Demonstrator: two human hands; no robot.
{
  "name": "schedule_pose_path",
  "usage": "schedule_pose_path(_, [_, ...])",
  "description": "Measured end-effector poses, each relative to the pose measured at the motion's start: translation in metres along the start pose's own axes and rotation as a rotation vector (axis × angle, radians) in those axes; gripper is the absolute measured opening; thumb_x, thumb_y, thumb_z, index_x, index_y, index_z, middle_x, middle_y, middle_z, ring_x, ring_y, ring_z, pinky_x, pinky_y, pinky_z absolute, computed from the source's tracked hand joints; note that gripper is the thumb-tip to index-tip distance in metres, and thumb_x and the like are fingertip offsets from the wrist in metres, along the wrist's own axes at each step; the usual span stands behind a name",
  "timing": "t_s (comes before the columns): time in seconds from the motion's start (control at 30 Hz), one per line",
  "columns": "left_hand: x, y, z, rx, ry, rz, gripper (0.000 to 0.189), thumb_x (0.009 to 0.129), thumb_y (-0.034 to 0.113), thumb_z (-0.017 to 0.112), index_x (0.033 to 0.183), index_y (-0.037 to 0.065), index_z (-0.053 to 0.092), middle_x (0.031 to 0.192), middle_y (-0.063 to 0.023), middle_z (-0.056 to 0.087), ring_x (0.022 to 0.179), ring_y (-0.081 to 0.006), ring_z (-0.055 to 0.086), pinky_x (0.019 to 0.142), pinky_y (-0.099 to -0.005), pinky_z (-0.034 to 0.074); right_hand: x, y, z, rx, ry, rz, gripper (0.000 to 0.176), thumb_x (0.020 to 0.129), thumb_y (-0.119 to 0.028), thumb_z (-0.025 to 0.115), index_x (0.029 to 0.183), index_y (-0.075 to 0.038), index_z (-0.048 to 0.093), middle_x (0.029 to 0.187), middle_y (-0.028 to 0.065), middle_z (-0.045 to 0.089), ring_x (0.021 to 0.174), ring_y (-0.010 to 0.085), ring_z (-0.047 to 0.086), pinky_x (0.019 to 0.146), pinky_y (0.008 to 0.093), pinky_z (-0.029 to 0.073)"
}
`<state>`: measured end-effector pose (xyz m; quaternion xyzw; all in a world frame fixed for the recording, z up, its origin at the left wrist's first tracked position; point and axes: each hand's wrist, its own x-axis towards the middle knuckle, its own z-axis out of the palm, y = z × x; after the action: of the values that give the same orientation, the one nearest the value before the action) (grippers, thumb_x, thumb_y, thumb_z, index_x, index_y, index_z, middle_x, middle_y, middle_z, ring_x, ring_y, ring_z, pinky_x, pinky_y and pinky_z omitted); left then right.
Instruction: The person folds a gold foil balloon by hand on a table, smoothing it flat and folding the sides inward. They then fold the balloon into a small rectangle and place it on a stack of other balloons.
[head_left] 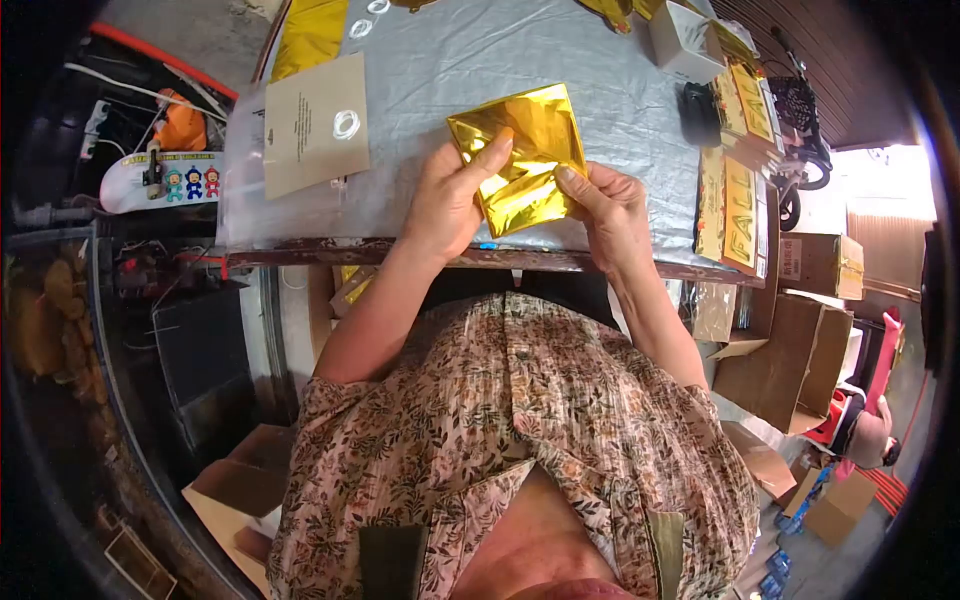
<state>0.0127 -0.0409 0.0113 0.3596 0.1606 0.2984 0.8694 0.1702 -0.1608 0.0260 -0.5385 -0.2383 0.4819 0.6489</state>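
Observation:
Between my two hands, above the table's near edge, is a folded gold foil balloon [540,130], pressed into a flat, roughly square shape with a wrinkled, shiny surface. My left hand [448,200] grips its left side, thumb on top and fingers underneath. On the lower right side my right hand [612,208] pinches it, the thumb lying over the foil. The fingers beneath the foil are mostly hidden. To the left of my hands lies a tan card sheet [300,140] with small print, and a coil of white ribbon [346,125] rests on it.
Grey sheeting covers the table [420,75]. At its right side are printed FALL packages [738,215], a dark roll [700,115] and a white box [685,45]. More gold foil [310,35] lies back left. Cardboard boxes [785,360] stand right; another person [865,430] is far right.

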Motion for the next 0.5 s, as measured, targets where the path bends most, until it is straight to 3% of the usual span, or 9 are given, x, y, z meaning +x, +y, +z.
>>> schedule_pose_path(0.07, [0.0,-0.004,0.003,0.053,0.04,0.08,0.033,0.107,0.017,0.063,0.136,0.001,0.061,0.13,-0.0067,0.068,0.116,-0.0157,0.066,0.103,-0.036,0.053,0.002,0.0,-0.005,0.018,0.004,-0.006,0.021,0.099,-0.015,0.074,0.107,0.003,0.078,0.093,0.0048,0.078,0.077,0.0078,0.067,0.072,0.0235,0.051])
schedule_pose_path(0.13, [-0.001,-0.004,0.001,0.075,0.037,0.079,0.032,0.107,0.017,0.063,0.135,0.001,0.063,0.128,-0.0061,0.069,0.115,-0.0151,0.067,0.102,-0.0356,0.054,0.004,-0.006,-0.017,-0.265,-0.096,0.032,0.021,0.099,-0.017,0.075,0.106,0.002,0.079,0.092,0.0036,0.078,0.077,0.0065,0.065,0.071,0.0237,0.049])
schedule_pose_path(0.23, [-0.004,-0.006,-0.002,0.12,0.048,0.051,0.03,0.107,0.017,0.062,0.133,0.001,0.064,0.126,-0.0058,0.07,0.114,-0.0144,0.067,0.101,-0.0351,0.055,0.005,-0.019,-0.013,-0.295,-0.041,-0.081,0.022,0.098,-0.02,0.076,0.104,0.002,0.079,0.091,0.0035,0.078,0.078,0.0067,0.065,0.073,0.0241,0.05])
schedule_pose_path(0.33, [-0.003,-0.004,-0.006,0.139,0.023,0.024,0.031,0.107,0.017,0.063,0.133,0.001,0.064,0.126,-0.0059,0.071,0.114,-0.0148,0.067,0.101,-0.0352,0.055,0.014,-0.024,-0.022,-0.313,-0.069,-0.023,0.022,0.098,-0.02,0.077,0.103,0.002,0.079,0.091,0.0059,0.078,0.081,0.0102,0.069,0.079,0.027,0.055])
schedule_pose_path(0.4, [-0.002,-0.002,-0.006,0.074,-0.029,0.015,0.028,0.106,0.018,0.065,0.129,0.002,0.066,0.121,-0.005,0.072,0.109,-0.0131,0.067,0.097,-0.033,0.056,0.018,-0.017,-0.026,-0.263,-0.066,-0.008,0.021,0.098,-0.02,0.077,0.102,0.001,0.079,0.091,0.0065,0.078,0.081,0.011,0.07,0.079,0.0279,0.056])
schedule_pose_path(0.5, [0.0,-0.001,-0.009,0.032,-0.032,-0.008,0.029,0.107,0.018,0.064,0.13,0.0,0.065,0.122,-0.0062,0.071,0.113,-0.0144,0.067,0.099,-0.0333,0.056,0.019,-0.009,-0.022,-0.181,-0.04,-0.009,0.021,0.098,-0.02,0.077,0.1,0.001,0.079,0.092,0.0077,0.078,0.08,0.013,0.072,0.078,0.0303,0.06])
